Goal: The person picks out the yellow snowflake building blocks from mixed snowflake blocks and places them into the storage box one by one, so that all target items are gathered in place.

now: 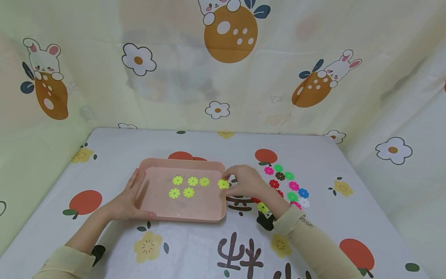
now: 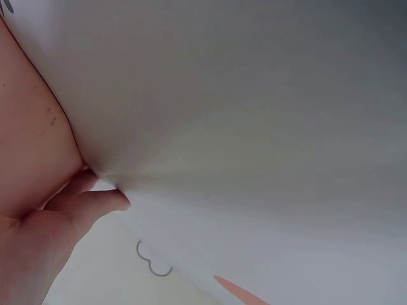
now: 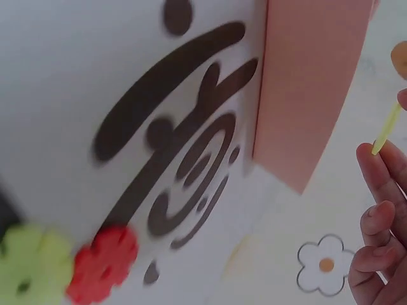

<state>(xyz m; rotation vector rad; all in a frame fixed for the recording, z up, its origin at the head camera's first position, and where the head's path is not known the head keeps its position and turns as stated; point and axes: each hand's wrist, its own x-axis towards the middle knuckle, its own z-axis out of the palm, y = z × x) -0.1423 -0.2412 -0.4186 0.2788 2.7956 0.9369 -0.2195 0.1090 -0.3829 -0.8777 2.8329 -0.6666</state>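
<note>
A pink tray [image 1: 156, 205] lies on the table with several yellow-green flower pieces [image 1: 192, 181] on it in two rows. The left hand [image 1: 127, 199] is spread against the tray's left side, thumb at the near edge; in the left wrist view, the hand [image 2: 57, 225] touches the tray's side [image 2: 32, 127]. Over the tray's right rim, the right hand [image 1: 249, 182] pinches one yellow-green piece [image 1: 223, 184]. The right wrist view shows that piece [image 3: 386, 130] edge-on between fingertips of the hand [image 3: 381, 210], beside the tray's outer wall [image 3: 305, 82].
Loose flower pieces in pink, green, red, brown, blue and white [image 1: 294, 186] lie right of the tray, partly behind the right forearm. One yellow-green piece [image 1: 263, 207] and a red piece [image 3: 105, 264] are close to that arm. A printed curtain [image 1: 174, 89] hangs behind the table.
</note>
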